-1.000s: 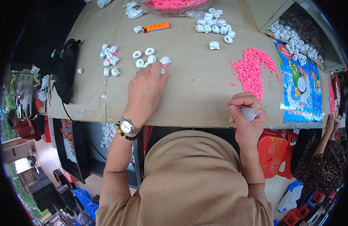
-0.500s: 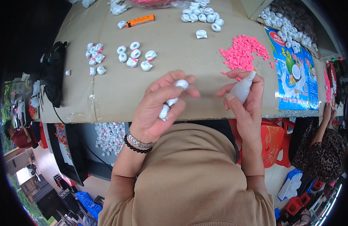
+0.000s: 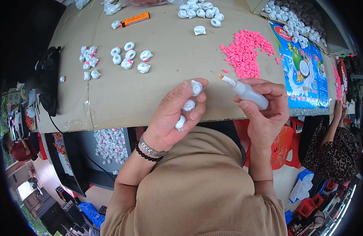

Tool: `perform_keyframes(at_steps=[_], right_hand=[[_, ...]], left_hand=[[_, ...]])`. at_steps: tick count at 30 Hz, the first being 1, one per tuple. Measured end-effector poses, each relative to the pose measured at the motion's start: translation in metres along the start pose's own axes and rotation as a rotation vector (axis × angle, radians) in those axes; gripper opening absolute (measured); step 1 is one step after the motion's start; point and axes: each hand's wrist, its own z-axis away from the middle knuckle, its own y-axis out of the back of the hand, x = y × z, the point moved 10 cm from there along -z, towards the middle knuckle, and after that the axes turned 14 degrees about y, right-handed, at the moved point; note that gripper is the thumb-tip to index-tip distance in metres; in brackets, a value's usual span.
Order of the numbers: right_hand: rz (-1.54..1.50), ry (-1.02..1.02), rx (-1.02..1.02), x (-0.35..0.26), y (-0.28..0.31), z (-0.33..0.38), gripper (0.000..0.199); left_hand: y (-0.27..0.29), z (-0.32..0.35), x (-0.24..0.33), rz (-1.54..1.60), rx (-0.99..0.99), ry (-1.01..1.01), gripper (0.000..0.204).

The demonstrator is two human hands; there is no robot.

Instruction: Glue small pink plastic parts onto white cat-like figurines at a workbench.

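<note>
My left hand (image 3: 162,122) is closed around three small white cat-head pieces. The top piece (image 3: 196,88) sits at the fingertips, with the other two lower along the fingers. To its right, my right hand (image 3: 270,116) grips a translucent white squeeze bottle (image 3: 250,94). The bottle's thin tip points up and left, toward my left hand but apart from it. Beyond my right hand lies a heap of small bright pink bits (image 3: 246,55). Two loose groups of white pieces, some with pink bits on them, lie at the left, including one near group (image 3: 126,63).
An orange slim box (image 3: 135,19) lies at the back left. More white pieces (image 3: 201,10) are heaped at the back. A blue printed sheet (image 3: 301,70) covers the table's right side. Below the table edge, an open drawer (image 3: 110,145) holds many white pieces. Another person (image 3: 332,153) sits far right.
The bottle has swung from tip up-right to tip up-left, facing my left hand. My left hand has turned, so its three pieces now show in a line. The whole view has shifted slightly.
</note>
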Motion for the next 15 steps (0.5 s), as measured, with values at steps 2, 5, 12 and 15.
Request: perform_keyframes(at_steps=[2,5,12,15], right_hand=[[-0.077,-0.008,0.07,-0.002,0.001,0.0,0.026],[-0.041,0.13,0.062,-0.013,0.0,-0.002,0.025],[0.082,0.297,-0.053,-0.027,-0.007,0.002,0.017],[0.12,0.324,-0.092,-0.026,-0.012,0.004,0.015]], left_hand=[[-0.001,0.002,0.0,-0.079,0.04,-0.016,0.039],[-0.002,0.005,0.002,-0.163,0.126,-0.037,0.041],[-0.002,0.009,0.007,-0.352,0.196,-0.086,0.044],[0.0,0.011,0.009,-0.484,0.219,-0.145,0.044]])
